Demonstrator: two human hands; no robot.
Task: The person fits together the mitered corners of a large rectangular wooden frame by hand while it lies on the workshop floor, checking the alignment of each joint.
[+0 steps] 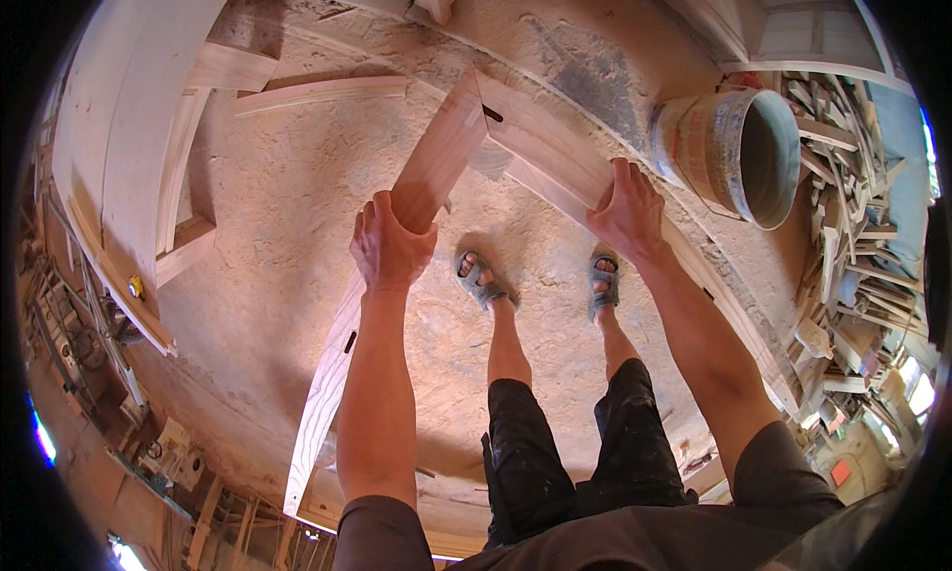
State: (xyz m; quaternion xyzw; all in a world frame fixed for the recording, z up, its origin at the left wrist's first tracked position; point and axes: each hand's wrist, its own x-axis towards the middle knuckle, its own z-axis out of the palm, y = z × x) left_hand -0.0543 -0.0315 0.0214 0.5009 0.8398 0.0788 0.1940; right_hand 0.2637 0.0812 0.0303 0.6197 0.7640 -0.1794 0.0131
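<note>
Both my hands grip a pale wooden frame point(560, 159) whose two wide boards meet in a mitred corner ahead of me. My left hand point(392, 244) is wrapped round the left board point(443, 154). On the right board, my right hand point(632, 212) holds on with its fingers over the outer edge. Small dark slots are cut into the boards, one of them by the corner joint. The frame's sides run back past my forearms, and my sandalled feet show on the floor between them. My palms hide parts of the boards.
At the left leans a large wooden panel point(129, 125) with a yellow tape measure point(136, 286) by its lower edge. A loose curved wooden strip point(322, 93) lies ahead. A dirty bucket point(704, 149) lies tipped at the right, beside a pile of wood offcuts point(838, 164).
</note>
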